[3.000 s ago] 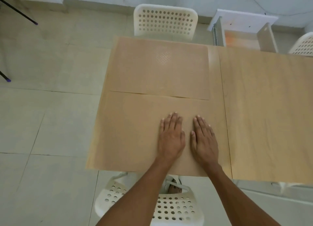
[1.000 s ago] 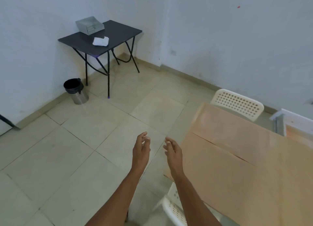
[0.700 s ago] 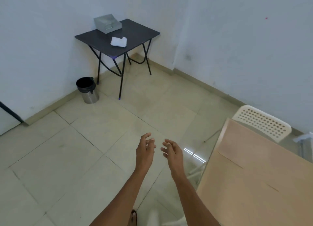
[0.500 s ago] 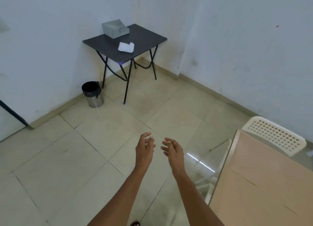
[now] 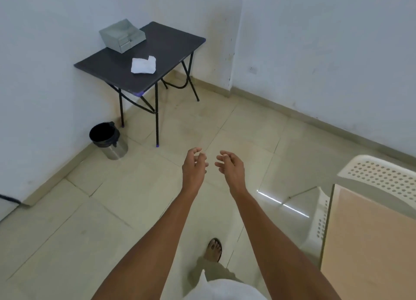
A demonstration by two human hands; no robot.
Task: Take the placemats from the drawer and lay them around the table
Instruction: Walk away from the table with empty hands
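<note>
Both hands, the left hand (image 5: pixel 194 167) and right hand (image 5: pixel 231 168), hang loosely curled and hold nothing over the floor, well left of the counter (image 5: pixel 369 250), whose placemat-covered corner lies nearer the right; no drawer shows.

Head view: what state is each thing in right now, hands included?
Left hand: empty, fingers loosely curled, over the floor.
Right hand: empty, fingers loosely curled.
Drawer box: on the black table, drawers closed.
White cloth: crumpled on the black table.
Bin: upright, uncovered.
Placemat: flat on the wooden table.
</note>
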